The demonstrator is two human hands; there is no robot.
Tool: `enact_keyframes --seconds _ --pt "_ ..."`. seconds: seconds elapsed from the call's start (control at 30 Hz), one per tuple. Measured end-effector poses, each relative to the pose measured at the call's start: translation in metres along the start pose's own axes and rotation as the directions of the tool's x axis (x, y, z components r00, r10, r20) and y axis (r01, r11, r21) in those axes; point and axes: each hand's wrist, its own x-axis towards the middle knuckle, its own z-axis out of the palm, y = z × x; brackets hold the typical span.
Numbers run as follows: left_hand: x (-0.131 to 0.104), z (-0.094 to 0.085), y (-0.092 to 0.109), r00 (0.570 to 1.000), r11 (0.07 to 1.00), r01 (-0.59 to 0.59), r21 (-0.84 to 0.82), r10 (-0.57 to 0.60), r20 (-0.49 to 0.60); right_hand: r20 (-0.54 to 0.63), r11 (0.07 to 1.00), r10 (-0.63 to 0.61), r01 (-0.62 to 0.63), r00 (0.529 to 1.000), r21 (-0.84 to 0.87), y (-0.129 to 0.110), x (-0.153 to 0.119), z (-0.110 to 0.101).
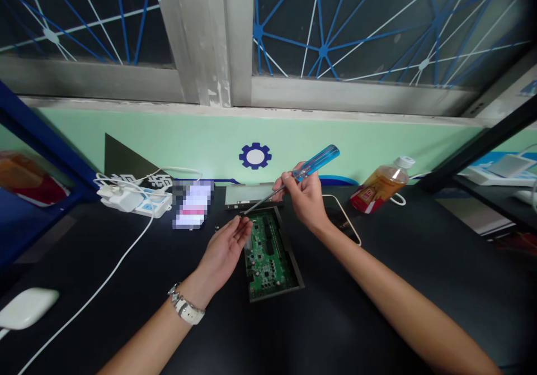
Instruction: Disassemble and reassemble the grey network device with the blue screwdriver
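A screwdriver with a clear blue handle is in my right hand, its shaft slanting down to the left. The tip of the shaft meets the fingertips of my left hand, which are pinched together; anything small between them cannot be made out. Below and between both hands lies a green circuit board in a grey metal frame. My left fingers hang over the upper left edge of the board. Just behind the frame is a flat grey metal panel.
A phone with a lit screen and a white power strip with cables lie at the left. On the right are another phone and a drink bottle. A white device sits at the far left.
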Motion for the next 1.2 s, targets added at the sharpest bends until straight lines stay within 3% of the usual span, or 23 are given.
enact_keyframes --seconds 0.2,0.27,0.33,0.37,0.43,0.5,0.53,0.57,0.63,0.83,1.03,1.2 --pt "0.002 -0.002 0.001 1.0 0.999 -0.018 0.037 0.018 -0.001 0.081 0.998 0.041 -0.036 0.996 -0.057 -0.007 0.0 0.0" --pt "0.003 -0.005 0.003 0.996 0.986 -0.075 0.152 0.067 0.055 0.082 0.997 0.035 -0.029 0.996 -0.077 -0.009 0.001 -0.002" --pt "0.004 -0.008 0.007 0.971 0.902 -0.218 0.373 0.163 0.175 0.071 0.995 0.024 -0.017 0.997 -0.098 -0.01 0.002 -0.004" --pt "0.004 -0.009 0.011 0.941 0.801 -0.327 0.502 0.226 0.252 0.062 0.994 0.018 -0.011 0.998 -0.108 -0.011 0.003 -0.005" --pt "0.007 -0.012 0.017 0.84 0.465 -0.54 0.702 0.35 0.415 0.043 0.992 0.003 0.002 0.999 -0.125 -0.013 0.004 -0.007" --pt "0.011 -0.013 0.023 0.721 0.105 -0.649 0.753 0.4 0.566 0.032 0.991 -0.008 0.012 0.999 -0.135 -0.013 0.005 -0.009" --pt "0.014 -0.014 0.024 0.673 -0.024 -0.672 0.74 0.395 0.625 0.029 0.99 -0.006 0.01 1.0 -0.143 -0.012 0.005 -0.009" --pt "0.018 -0.014 0.025 0.638 -0.113 -0.687 0.718 0.38 0.67 0.03 0.988 0.001 0.004 1.0 -0.155 -0.011 0.006 -0.01" --pt "0.026 -0.013 0.024 0.596 -0.202 -0.705 0.68 0.35 0.722 0.039 0.981 0.021 -0.013 0.999 -0.194 -0.01 0.007 -0.009" --pt "0.04 -0.009 0.021 0.593 -0.205 -0.71 0.674 0.341 0.729 0.115 0.937 0.019 0.023 0.993 -0.348 -0.014 0.015 0.005" --pt "0.041 -0.009 0.022 0.599 -0.145 -0.709 0.69 0.392 0.698 0.215 0.818 -0.071 0.18 0.974 -0.546 -0.012 0.027 0.033" --pt "0.045 -0.012 0.02 0.596 -0.124 -0.711 0.693 0.416 0.686 0.277 0.76 -0.092 0.247 0.956 -0.601 -0.002 0.031 0.047"
